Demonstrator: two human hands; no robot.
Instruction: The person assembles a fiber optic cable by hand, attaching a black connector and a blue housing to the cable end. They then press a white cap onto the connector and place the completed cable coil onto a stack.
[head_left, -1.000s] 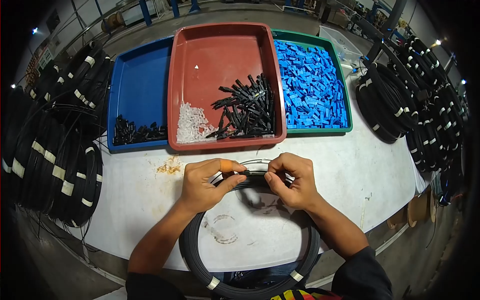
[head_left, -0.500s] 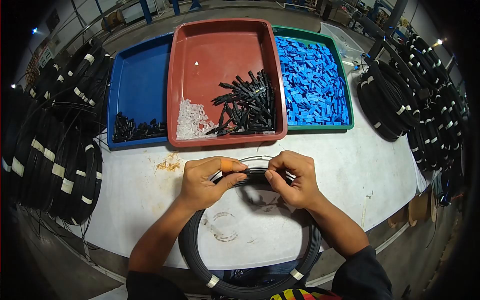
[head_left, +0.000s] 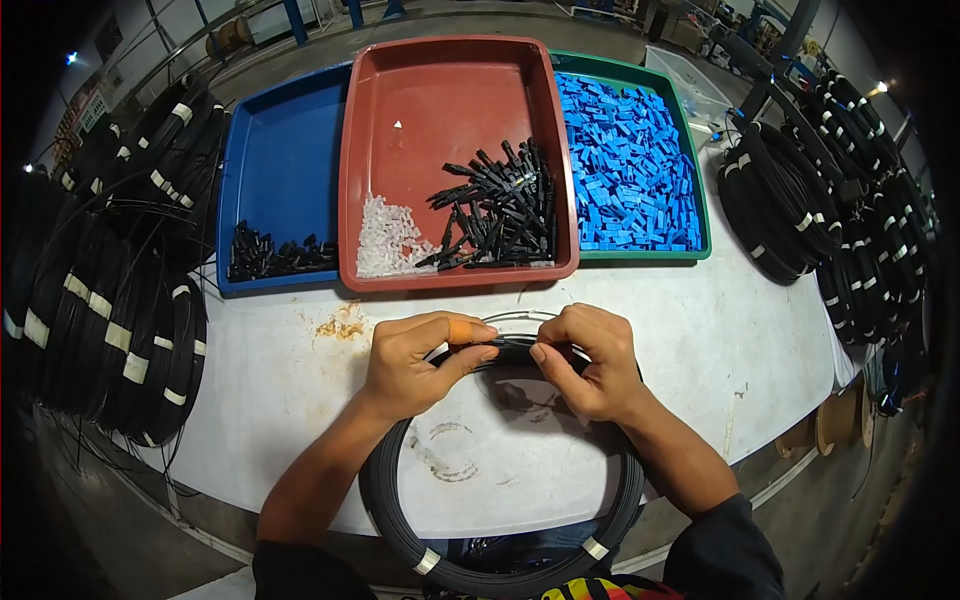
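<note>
A large coil of black cable (head_left: 384, 490) stands tilted at the table's front edge, its lower part hanging over my lap. White tape bands wrap it low on both sides. At the coil's far side, my left hand (head_left: 418, 362) is closed, thumb and forefinger pinching black cable; an orange wrap covers one finger. A short gap to the right, my right hand (head_left: 592, 358) is also closed in a pinch on the cable. Just beyond the fingertips arcs a loose thin strand (head_left: 525, 315) with a pale spot on it. The exact pinch points are partly hidden by the fingers.
Behind the hands sit a red tray (head_left: 440, 100) with black connectors (head_left: 505, 215) and clear small pieces (head_left: 390, 240), a blue tray (head_left: 280, 150) with black parts, and a green tray (head_left: 705, 235) of blue clips (head_left: 630, 165). Cable coils (head_left: 100, 320) flank the white table (head_left: 700, 350).
My hands stay at the same part of the coil, with the fingers shifting only slightly. The whole view has moved a little.
</note>
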